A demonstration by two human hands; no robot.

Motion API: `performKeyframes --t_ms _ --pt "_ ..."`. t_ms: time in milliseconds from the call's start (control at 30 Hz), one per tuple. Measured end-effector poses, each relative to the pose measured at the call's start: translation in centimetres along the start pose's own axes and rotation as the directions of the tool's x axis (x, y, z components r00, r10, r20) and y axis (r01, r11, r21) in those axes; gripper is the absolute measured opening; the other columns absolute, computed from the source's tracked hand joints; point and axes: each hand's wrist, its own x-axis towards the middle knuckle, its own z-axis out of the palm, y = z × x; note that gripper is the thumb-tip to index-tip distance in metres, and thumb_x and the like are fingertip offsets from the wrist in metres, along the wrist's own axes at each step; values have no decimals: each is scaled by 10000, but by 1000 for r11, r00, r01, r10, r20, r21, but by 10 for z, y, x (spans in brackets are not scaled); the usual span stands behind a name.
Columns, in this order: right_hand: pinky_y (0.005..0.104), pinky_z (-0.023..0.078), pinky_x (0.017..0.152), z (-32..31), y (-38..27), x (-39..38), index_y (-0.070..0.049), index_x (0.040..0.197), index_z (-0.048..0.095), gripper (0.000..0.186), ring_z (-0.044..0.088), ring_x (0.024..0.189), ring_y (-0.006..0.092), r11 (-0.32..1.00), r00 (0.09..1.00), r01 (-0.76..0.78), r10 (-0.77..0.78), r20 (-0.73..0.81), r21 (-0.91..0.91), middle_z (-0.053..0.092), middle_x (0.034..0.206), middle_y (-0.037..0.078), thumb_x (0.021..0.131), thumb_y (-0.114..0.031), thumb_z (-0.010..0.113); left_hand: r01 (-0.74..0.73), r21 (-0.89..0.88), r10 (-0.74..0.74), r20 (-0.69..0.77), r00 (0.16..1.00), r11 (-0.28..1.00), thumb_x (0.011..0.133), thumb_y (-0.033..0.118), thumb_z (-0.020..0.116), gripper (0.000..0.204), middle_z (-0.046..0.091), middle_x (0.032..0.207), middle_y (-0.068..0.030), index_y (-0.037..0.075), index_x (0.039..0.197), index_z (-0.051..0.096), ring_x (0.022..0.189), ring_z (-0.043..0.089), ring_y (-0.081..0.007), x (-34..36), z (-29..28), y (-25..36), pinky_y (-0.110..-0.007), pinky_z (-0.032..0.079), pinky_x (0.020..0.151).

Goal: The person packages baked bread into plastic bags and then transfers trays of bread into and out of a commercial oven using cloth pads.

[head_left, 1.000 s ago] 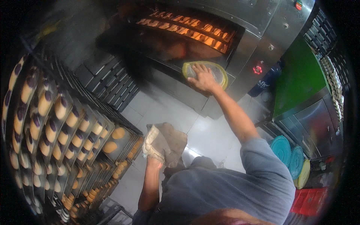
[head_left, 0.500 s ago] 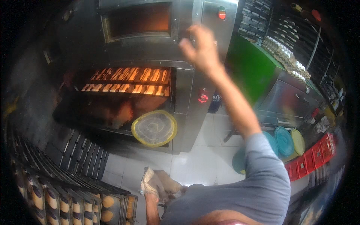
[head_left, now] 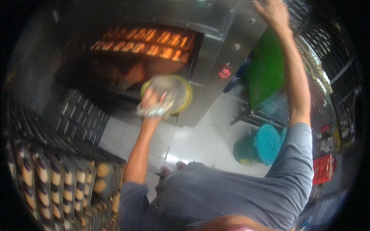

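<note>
My left hand (head_left: 151,101) is in front of the oven, with a pale cloth or worn glove (head_left: 162,107) about its palm and wrist. It overlaps a round grey disc with a yellow rim (head_left: 187,94) at the lower edge of the oven opening; whether it touches the disc is unclear. Motion blur smears its fingers. In the lit oven chamber lie long golden-brown baked pieces (head_left: 154,50) in rows. My right hand (head_left: 274,14) is raised at the top right beside the oven's steel front, fingers apart, seemingly holding nothing.
A red knob (head_left: 224,73) sits on the oven's steel side panel. Racks of trays with oval dough pieces (head_left: 56,181) stand at lower left. On the right are a green cabinet (head_left: 266,73), egg trays (head_left: 314,61), a teal lidded bin (head_left: 266,144) and a red crate (head_left: 323,169).
My left hand has risen from beside my body to the yellow-rimmed disc. My right hand has moved right and up, away from the oven front. The view has shifted.
</note>
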Motion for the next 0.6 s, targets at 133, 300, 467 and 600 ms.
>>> performKeyframes --t_ms 133,300,467,600 --pt "429 472 887 0 -9 -10 0 1016 620 369 595 1020 349 989 994 98 -92 -56 112 607 1153 199 804 -294 687 -124 204 62 286 956 971 856 316 600 315 594 1004 -126 31 980 650 997 536 -288 4 25 3 -424 396 863" --pt "382 499 853 29 -149 -132 -6 1046 647 357 654 980 307 523 927 -72 -278 250 849 669 1025 189 858 -308 675 -111 178 67 239 969 978 803 252 651 279 596 1016 -114 26 968 649 978 541 -276 -1 22 -2 -422 403 818" --pt "403 409 1006 98 -244 -229 7 1266 526 581 519 1190 372 403 713 -212 -560 423 890 552 1240 253 896 -439 569 -226 18 221 157 963 974 713 199 734 319 582 978 -140 -4 935 627 913 546 -306 -44 -9 6 -430 416 770" --pt "489 243 1117 93 -284 -286 -48 1429 348 765 261 1390 369 600 612 40 -647 455 799 285 1502 201 890 -573 484 168 133 -205 351 914 977 767 255 719 366 603 979 -160 20 1034 631 951 572 -349 -202 -59 -16 -467 461 788"
